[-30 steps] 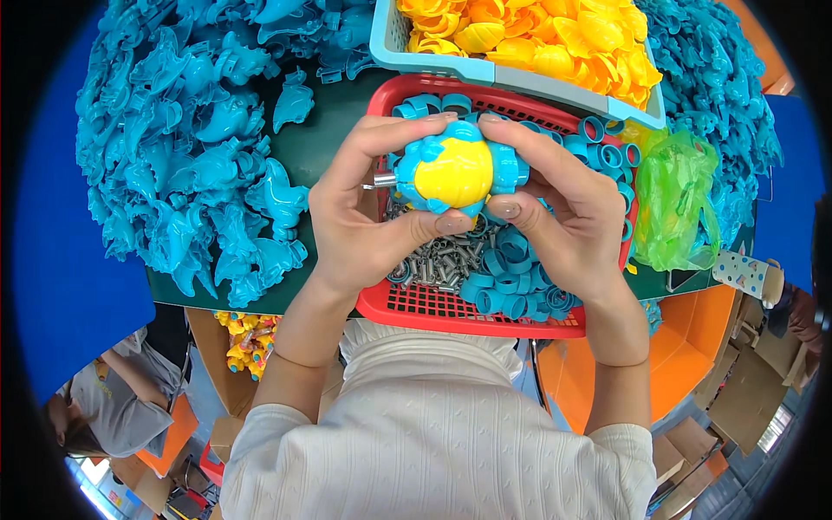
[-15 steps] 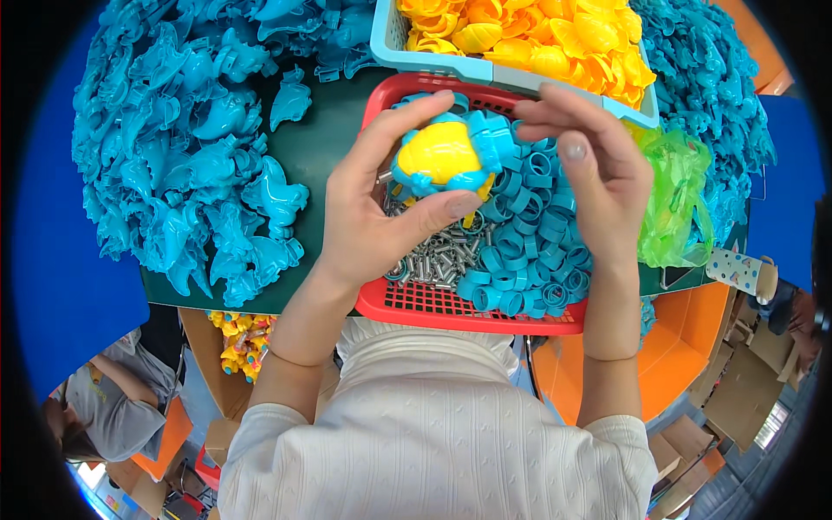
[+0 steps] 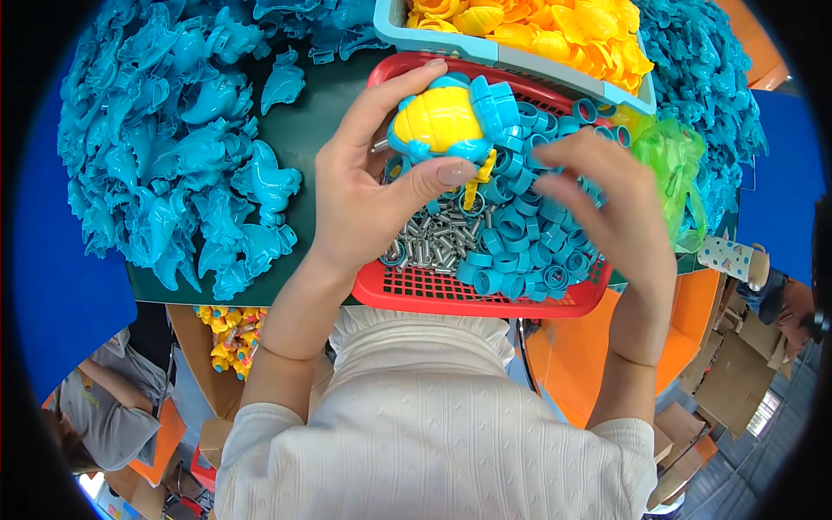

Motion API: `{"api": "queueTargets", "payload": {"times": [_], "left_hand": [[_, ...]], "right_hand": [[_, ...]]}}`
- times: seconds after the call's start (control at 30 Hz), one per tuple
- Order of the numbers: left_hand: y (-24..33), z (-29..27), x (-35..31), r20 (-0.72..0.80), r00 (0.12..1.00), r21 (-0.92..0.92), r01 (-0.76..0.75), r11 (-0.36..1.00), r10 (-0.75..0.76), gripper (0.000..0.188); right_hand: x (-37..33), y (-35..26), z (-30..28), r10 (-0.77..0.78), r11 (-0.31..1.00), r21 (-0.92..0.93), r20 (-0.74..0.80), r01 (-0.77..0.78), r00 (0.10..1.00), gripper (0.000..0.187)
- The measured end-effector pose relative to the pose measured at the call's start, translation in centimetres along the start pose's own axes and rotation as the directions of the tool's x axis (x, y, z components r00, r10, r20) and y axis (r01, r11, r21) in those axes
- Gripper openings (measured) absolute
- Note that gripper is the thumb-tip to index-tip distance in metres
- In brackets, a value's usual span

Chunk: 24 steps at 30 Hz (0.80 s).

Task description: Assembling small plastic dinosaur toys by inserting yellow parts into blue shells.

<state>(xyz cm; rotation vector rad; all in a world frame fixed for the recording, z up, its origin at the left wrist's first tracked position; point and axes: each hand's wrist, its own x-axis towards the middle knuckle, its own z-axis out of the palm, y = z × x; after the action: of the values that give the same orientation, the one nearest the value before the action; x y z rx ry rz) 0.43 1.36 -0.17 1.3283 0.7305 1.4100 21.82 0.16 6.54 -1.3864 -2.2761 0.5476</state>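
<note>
My left hand grips a blue-and-yellow plastic toy figure between thumb and fingers, above a red basket. The toy has a yellow ribbed belly, a blue ring-like part at its right end and a yellow piece hanging below. A small metal pin sticks out near its left end. My right hand hovers over the blue plastic rings in the basket, its fingers bent and smeared by motion. Whether they hold anything is not visible. Beside the rings lie many small metal pins.
A light-blue basket of yellow shells stands behind. Blue plastic shells pile up at left, more at far right. A green plastic bag lies right. Below left, a cardboard box holds yellow toys; another person sits nearby.
The toy has risen slightly in my left hand and shifted a little. My right hand has moved down and right, from beside the toy to over the rings, its fingers now curled.
</note>
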Motion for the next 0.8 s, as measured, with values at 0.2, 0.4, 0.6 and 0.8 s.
{"api": "queueTargets", "payload": {"times": [0.2,0.4,0.6,0.8], "left_hand": [[-0.2,0.3,-0.3,0.051,0.999,0.018,-0.005,1.000,0.004,0.061],[-0.2,0.3,-0.3,0.062,0.998,0.087,-0.032,0.996,0.027,0.058],[0.2,0.2,-0.3,0.066,0.995,0.027,0.074,0.997,-0.076,0.057],[0.0,0.1,-0.3,0.058,0.997,0.120,0.047,0.992,-0.054,0.056]], "right_hand": [[-1.0,-0.1,1.8,-0.053,0.953,-0.285,0.164,0.099,0.985,0.019],[-0.6,-0.1,-0.1,0.022,0.994,0.104,-0.058,-0.015,0.998,0.015],[1.1,-1.2,2.8,0.183,0.707,0.705,-0.265,0.061,0.947,0.023],[0.8,0.1,4.2,0.117,0.769,0.633,-0.275,0.088,0.954,0.034]]}}
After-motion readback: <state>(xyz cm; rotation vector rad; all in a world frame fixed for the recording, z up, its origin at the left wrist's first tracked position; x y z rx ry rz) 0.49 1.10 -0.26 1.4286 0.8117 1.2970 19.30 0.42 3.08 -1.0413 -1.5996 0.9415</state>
